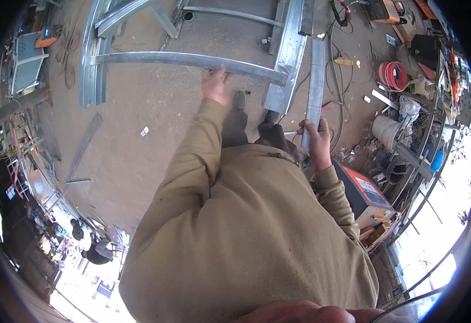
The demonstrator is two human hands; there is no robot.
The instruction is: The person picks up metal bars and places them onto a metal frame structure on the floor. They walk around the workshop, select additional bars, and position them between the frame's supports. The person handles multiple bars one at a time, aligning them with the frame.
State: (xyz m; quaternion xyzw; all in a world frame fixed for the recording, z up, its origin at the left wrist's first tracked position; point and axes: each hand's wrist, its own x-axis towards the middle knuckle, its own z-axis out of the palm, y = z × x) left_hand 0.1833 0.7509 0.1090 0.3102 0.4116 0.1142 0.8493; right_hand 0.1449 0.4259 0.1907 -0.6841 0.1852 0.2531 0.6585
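Note:
A long grey metal crossbar point(165, 58) spans from a galvanised steel frame post point(88, 75) on the left to a wide galvanised channel point(281, 89) on the right. My left hand point(217, 87) grips the near edge of that crossbar, right of its middle, with the far fingers partly hidden by the bar. In my right hand point(319, 141) is the near end of a flat metal strip point(315, 81), which points away from me alongside the channel. The fingers are wrapped around its edge.
Cables point(339, 91) snake over the floor to the right. Beyond them stand a red coil point(392, 75), a white bucket point(385, 129) and scrap. An orange-and-black machine point(362, 185) sits close by my right arm. Another metal piece point(84, 145) lies on the floor at left.

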